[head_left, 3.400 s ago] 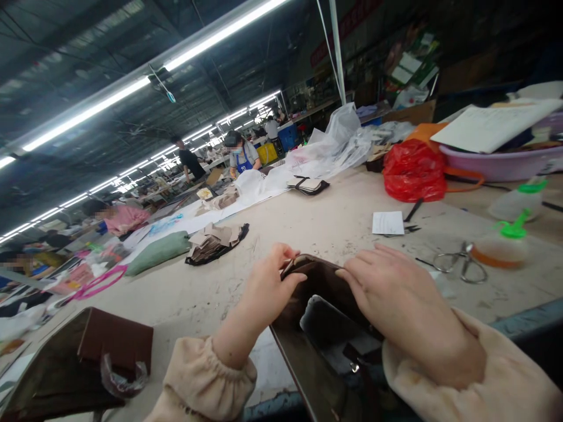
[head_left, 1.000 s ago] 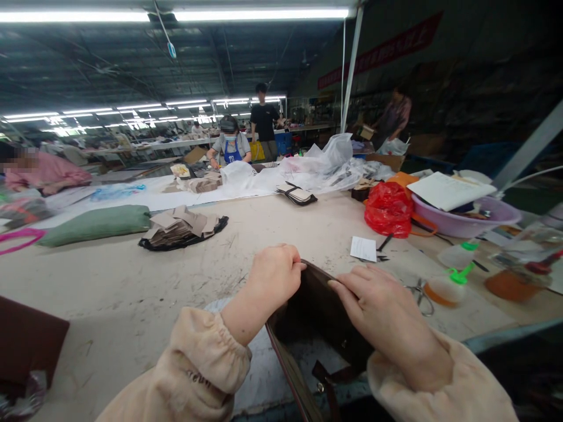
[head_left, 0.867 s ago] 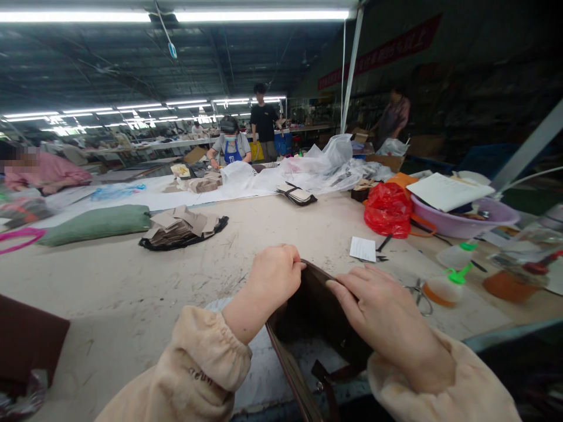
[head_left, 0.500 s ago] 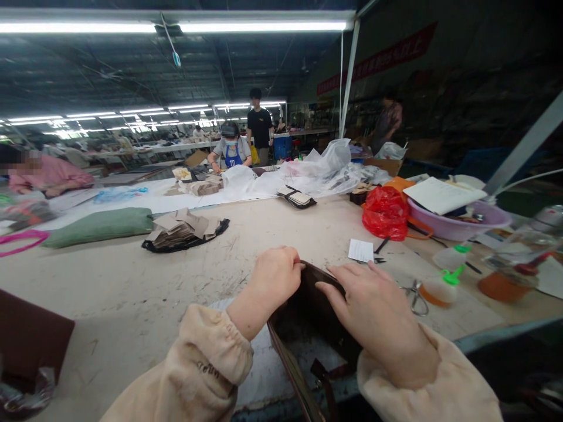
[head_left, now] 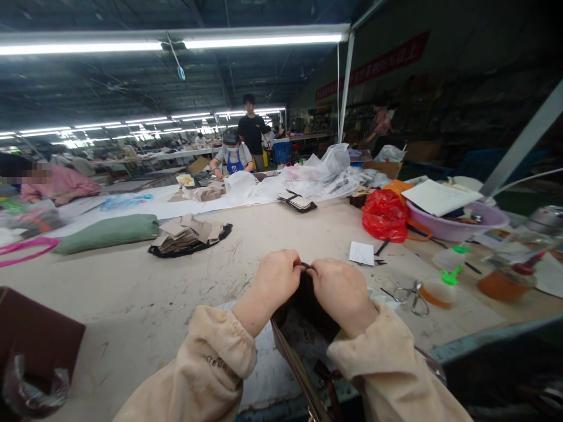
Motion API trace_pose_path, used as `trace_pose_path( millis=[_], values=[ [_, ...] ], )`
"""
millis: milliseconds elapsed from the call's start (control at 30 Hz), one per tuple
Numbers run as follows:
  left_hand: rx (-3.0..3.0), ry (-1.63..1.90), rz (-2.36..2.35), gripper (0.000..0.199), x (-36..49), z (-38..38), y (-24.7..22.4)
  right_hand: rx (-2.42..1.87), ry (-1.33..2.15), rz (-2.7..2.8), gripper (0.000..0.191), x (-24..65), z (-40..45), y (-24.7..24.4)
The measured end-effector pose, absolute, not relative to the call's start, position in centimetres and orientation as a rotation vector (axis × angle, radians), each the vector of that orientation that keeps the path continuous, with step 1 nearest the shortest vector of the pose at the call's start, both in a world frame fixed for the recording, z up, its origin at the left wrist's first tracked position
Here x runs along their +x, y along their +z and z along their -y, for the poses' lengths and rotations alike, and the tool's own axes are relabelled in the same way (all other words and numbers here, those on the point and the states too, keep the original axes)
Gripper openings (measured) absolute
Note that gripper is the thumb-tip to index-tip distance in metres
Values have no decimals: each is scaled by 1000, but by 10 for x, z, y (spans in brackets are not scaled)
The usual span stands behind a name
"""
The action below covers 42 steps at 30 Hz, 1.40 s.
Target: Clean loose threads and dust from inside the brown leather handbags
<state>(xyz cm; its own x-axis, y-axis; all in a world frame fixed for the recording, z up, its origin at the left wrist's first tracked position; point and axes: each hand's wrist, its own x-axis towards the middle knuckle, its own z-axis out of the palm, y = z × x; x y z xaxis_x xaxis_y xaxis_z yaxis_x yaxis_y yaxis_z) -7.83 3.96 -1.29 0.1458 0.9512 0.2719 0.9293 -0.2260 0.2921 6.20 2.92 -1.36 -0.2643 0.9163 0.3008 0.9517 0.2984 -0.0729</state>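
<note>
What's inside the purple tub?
A white sheet lies across the top of the purple tub. Something dark peeks out under it, beside small things too blurry to name. The sheet and the tub's wall hide the rest.

Cannot see all of the bag (head_left: pixel 311 310), cut off toward six o'clock, or the brown case (head_left: pixel 41 331), cropped at eight. Cannot fully read the note (head_left: pixel 361 253) at four or the blurred banner (head_left: pixel 373 65) at one.

Head-worn view, forward and down
</note>
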Motion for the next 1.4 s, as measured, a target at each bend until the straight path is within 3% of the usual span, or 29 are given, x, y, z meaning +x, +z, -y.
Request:
trace_pose_path(
  millis=[100,233,300,367,433,500,567,700,833,1100,1400],
  values=[
    [2172,808,-1760,16,-83,-37,-15,-1657,-172,2282,25,62,-30,-14],
    [1877,922,-1534,83,-95,-30,-15,-1643,-141,2304,25,63,-33,-12],
    [1816,848,-1589,98,-101,-26,-14,-1646,-140,2312,25,62,-34,-11],
    [1841,749,-1737,87,-103,-22,-11,-1653,-150,2311,25,62,-34,-10],
    [1957,618,-1864,57,-101,-18,-7,-1659,-161,2304,25,61,-33,-11],
    [2082,518,-1933,43,-95,-13,-1,-1655,-169,2297,26,61,-34,-12],
    [2131,511,-1973,51,-89,-7,4,-1650,-168,2292,26,60,-34,-12],
    [2047,596,-2015,87,-84,9,4,-1711,-136,2291,30,59,-36,-9],
    [1892,687,-2017,103,-84,25,-6,-1813,-57,2329,34,57,-39,1],
    [1867,774,-1911,101,-90,20,-12,-1836,125,2510,27,53,-50,26],
    [1944,691,-1663,108,-115,13,-13,-1652,236,2705,26,76,-54,18]
  ],
)
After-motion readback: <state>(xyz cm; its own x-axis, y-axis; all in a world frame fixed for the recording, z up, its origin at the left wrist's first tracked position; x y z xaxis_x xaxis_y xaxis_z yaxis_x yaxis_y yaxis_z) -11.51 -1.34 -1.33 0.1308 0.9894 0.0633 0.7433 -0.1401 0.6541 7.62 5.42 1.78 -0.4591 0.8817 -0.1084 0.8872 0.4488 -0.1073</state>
